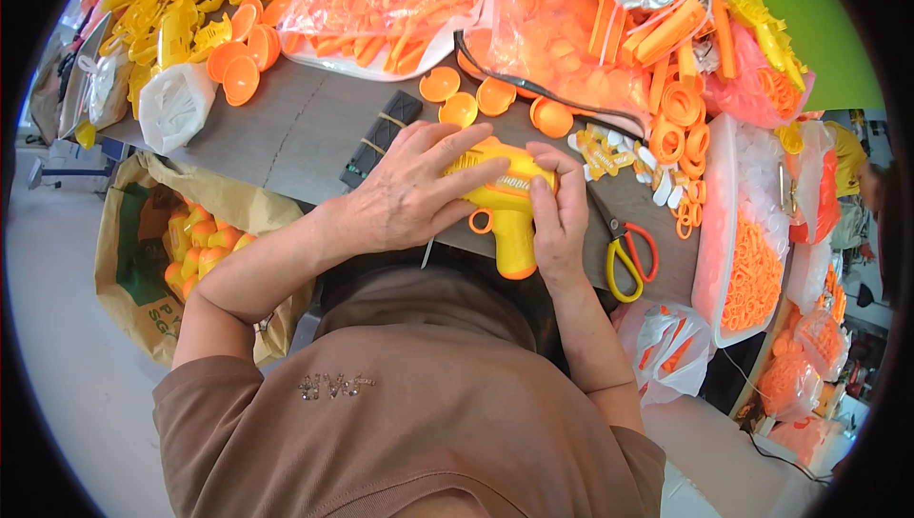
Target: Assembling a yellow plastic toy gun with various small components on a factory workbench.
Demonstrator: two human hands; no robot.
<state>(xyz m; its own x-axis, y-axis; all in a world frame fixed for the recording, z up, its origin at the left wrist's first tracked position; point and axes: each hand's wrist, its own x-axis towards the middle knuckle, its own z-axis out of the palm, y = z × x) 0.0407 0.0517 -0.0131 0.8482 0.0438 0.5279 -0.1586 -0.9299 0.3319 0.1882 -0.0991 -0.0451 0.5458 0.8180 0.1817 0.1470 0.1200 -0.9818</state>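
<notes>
Over the near edge of the table, both hands are on a yellow toy gun (517, 232) with orange trim. Its grip points down toward me, and an orange ring-shaped trigger shows beside it. My left hand (390, 180) wraps over the front end, with its fingers lying across the body and its thumb hidden. My right hand (564, 213) pinches the rear end between thumb and fingers. Several orange cup-shaped parts (495, 96) lie just beyond the toy. A black rectangular block (379, 142) rests near my left hand. To the right lie scissors (624, 266) with red and yellow handles.
A brown paper bag (129, 232) holding several yellow-orange toys stands at the left. Plastic bags of orange parts (390, 4) fill the far side. Orange rings (671, 137), small stickers (609, 151) and a white bin (705, 280) of orange pieces are at the right.
</notes>
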